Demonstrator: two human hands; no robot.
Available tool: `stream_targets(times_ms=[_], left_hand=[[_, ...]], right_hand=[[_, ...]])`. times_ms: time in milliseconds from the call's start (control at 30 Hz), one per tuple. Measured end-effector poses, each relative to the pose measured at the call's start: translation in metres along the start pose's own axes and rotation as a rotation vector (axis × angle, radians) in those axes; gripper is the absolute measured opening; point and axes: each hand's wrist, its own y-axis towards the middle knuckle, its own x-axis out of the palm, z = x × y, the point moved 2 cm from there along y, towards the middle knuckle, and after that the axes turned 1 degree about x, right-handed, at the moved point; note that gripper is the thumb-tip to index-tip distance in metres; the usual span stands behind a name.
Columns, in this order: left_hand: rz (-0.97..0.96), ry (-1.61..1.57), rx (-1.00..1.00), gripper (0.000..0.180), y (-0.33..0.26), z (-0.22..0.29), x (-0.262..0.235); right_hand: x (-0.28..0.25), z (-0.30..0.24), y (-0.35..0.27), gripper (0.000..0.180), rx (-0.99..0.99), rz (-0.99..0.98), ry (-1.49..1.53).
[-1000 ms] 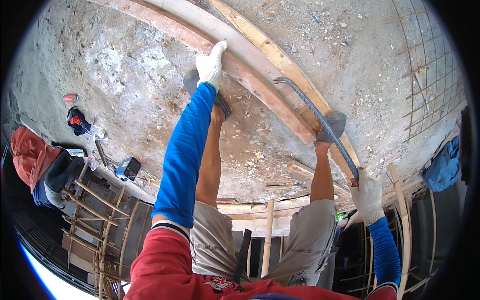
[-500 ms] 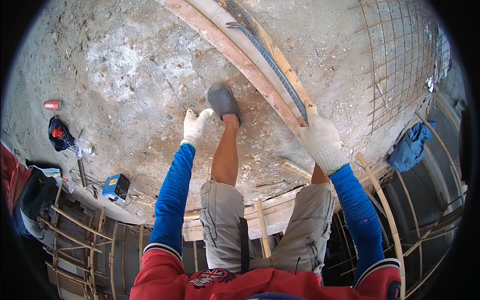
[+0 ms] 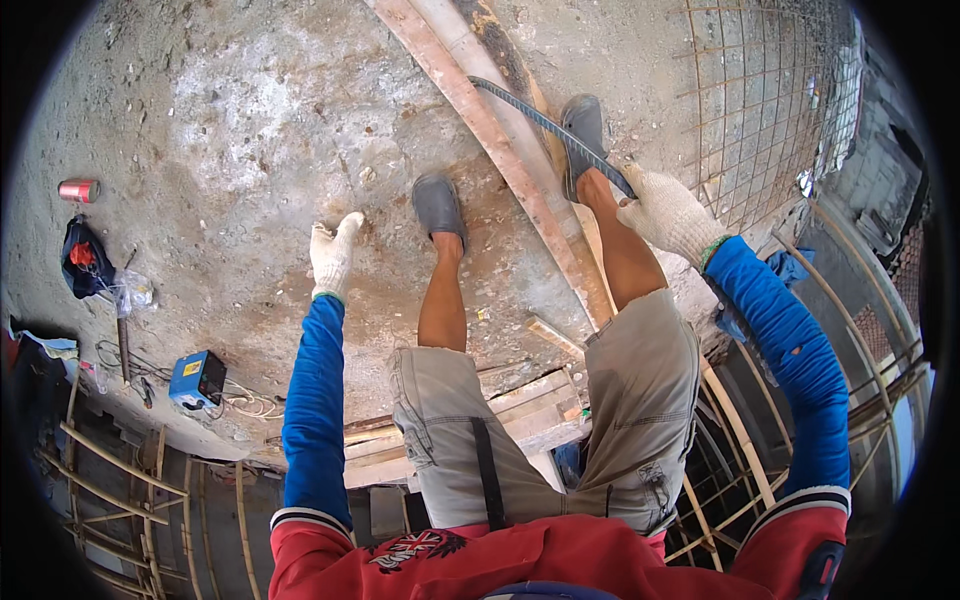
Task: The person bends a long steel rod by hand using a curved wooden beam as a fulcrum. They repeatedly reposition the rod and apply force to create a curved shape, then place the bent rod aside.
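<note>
My right hand, in a white knit glove, grips one end of a dark ribbed crowbar. The bar slants up and left from my fist, over my right shoe and across the long wooden boards. Its far end lies over the boards; whether it touches them, I cannot tell. My left hand, gloved the same way, hovers above the dusty concrete floor, left of my left shoe. That hand holds nothing, and its thumb stands apart from the partly curled fingers.
Rusty steel mesh covers the far right. On the left are a red can, a dark bag, a hammer-like tool and a blue machine with cables. Bamboo poles stand beyond the slab edge near me.
My right hand has moved right and slightly up with the crowbar, which now slants lower. My right foot has come into view beyond the boards. My left hand has shifted left.
</note>
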Motion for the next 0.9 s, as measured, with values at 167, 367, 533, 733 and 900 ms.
stream_targets(times_ms=[167,367,533,733,900], left_hand=[[-0.012,-0.221,-0.128,0.039,-0.029,0.083,0.113],[-0.141,-0.513,-0.304,0.05,-0.167,0.198,0.206],[-0.215,-0.434,-0.293,0.042,-0.083,0.217,0.299],[-0.309,-0.582,-0.366,0.054,-0.025,0.235,0.365],[-0.283,-0.528,-0.59,0.072,-0.017,0.225,0.406]], right_hand=[[-0.059,-0.001,0.043,0.034,-0.076,-0.128,-0.07],[-0.086,0.068,0.082,0.033,-0.065,-0.208,-0.291],[-0.121,0.068,0.14,0.04,-0.06,-0.09,-0.403],[-0.085,0.075,0.106,0.043,-0.03,-0.098,-0.376],[-0.081,0.106,0.124,0.043,-0.096,-0.068,-0.31]])
